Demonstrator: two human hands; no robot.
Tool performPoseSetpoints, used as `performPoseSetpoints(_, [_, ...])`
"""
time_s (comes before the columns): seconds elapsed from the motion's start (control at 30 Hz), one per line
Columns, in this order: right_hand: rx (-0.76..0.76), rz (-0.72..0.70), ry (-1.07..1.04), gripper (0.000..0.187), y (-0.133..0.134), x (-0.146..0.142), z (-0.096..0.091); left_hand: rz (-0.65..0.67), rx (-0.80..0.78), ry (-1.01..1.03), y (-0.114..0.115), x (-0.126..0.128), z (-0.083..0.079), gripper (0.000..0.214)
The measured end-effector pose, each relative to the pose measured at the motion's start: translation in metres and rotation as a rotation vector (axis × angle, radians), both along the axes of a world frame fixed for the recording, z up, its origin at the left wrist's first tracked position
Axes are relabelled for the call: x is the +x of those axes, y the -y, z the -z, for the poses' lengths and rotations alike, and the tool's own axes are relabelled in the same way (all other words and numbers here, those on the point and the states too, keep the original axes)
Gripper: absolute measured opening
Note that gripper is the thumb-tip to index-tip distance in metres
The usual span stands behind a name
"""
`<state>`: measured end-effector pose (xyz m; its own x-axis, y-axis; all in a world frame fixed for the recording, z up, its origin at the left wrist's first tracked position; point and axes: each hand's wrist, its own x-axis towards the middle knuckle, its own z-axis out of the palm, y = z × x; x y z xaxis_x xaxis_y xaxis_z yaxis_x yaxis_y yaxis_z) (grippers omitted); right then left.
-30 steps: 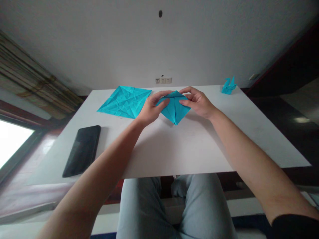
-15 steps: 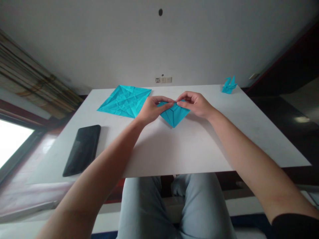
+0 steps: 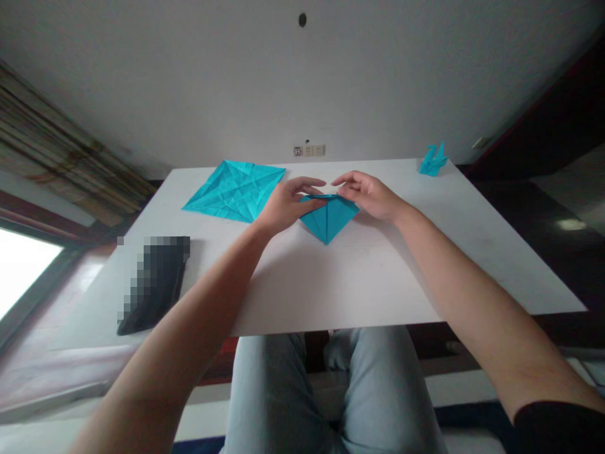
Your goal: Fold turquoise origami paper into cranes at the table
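Note:
A folded blue origami paper diamond [image 3: 328, 219] lies flat on the white table [image 3: 359, 277], its point toward me and its top edge straight. My left hand [image 3: 288, 203] rests at its upper left corner, fingers apart and reaching above the top edge. My right hand [image 3: 366, 195] sits at the upper right corner, its fingertips close to those of my left hand. Neither hand grips the paper. To the left of my left hand lies a creased, unfolded blue paper square [image 3: 234, 192].
A small blue origami crane [image 3: 432, 161] stands at the table's far right corner. A blurred black flat object [image 3: 158, 280] lies at the left. A wall socket strip [image 3: 308, 150] is beyond the far edge. My light blue jeans [image 3: 331, 397] show below the near edge.
Both hands have lifted off the top edge of the folded paper and drawn slightly apart. The paper now lies flat, with its upper edge straight and uncovered.

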<state>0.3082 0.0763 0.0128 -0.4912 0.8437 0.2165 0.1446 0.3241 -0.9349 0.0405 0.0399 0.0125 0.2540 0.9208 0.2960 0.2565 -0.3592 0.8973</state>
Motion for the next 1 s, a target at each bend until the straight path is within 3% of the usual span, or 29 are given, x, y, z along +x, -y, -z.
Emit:
performPoseSetpoints(0.07, [0.043, 0.005, 0.017, 0.072, -0.001, 0.0, 0.003, -0.055, 0.025, -0.035, -0.002, 0.001, 0.003, 0.039])
performPoseSetpoints(0.17, [0.229, 0.122, 0.044, 0.077, -0.003, 0.001, 0.002, -0.128, 0.04, -0.038, -0.005, 0.005, 0.01, 0.029])
performPoseSetpoints(0.27, [0.425, 0.234, 0.056, 0.069, 0.0, 0.002, -0.006, -0.121, -0.029, 0.003, -0.004, 0.007, 0.015, 0.031])
performPoseSetpoints(0.37, [0.496, 0.17, 0.153, 0.058, 0.005, 0.002, -0.015, -0.102, -0.095, -0.032, -0.001, 0.01, 0.016, 0.034])
performPoseSetpoints(0.5, [0.459, 0.041, 0.322, 0.044, 0.01, 0.0, -0.015, -0.126, -0.018, -0.2, 0.002, 0.011, 0.012, 0.027])
performPoseSetpoints(0.63, [0.31, -0.062, 0.461, 0.032, 0.01, 0.004, -0.009, -0.161, 0.041, -0.425, 0.004, 0.009, 0.01, 0.03])
performPoseSetpoints(0.7, [0.222, -0.122, 0.478, 0.034, 0.01, 0.006, -0.008, -0.211, 0.094, -0.519, 0.006, 0.007, 0.008, 0.019])
performPoseSetpoints(0.77, [0.172, -0.163, 0.465, 0.039, 0.009, 0.009, -0.008, -0.213, 0.156, -0.577, 0.009, 0.007, 0.005, 0.03])
performPoseSetpoints(0.9, [0.165, -0.211, 0.474, 0.052, 0.006, 0.012, -0.009, -0.083, 0.221, -0.663, 0.014, 0.007, -0.007, 0.023])
performPoseSetpoints(1.0, [0.166, -0.236, 0.489, 0.06, 0.003, 0.014, -0.007, -0.01, 0.173, -0.663, 0.015, 0.004, -0.014, 0.034])
